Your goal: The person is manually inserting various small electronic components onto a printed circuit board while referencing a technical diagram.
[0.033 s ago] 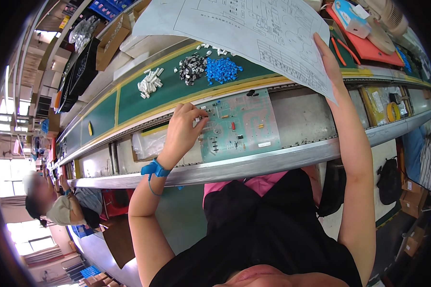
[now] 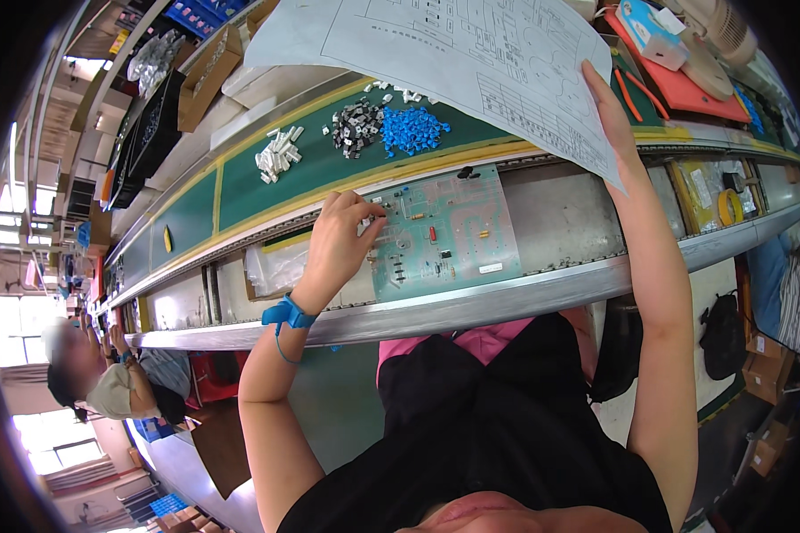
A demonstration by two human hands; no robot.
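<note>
My left hand [image 2: 336,238] is at the nine o'clock edge of a green, rectangular circuit board [image 2: 467,233], thumb and forefinger nearly meeting; whether they pinch a part, I cannot tell. At the board's two o'clock, my right hand [image 2: 612,114] is closed on the edge of a large, white, printed paper sheet [image 2: 453,55]. Small blue plastic pieces [image 2: 415,131] lie heaped near eleven o'clock, slim white ones [image 2: 278,156] near ten.

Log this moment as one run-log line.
Left hand: at green rectangular circuit board, left edge | Right hand: holding white printed paper sheet | Beyond board: small blue parts, piled
</note>
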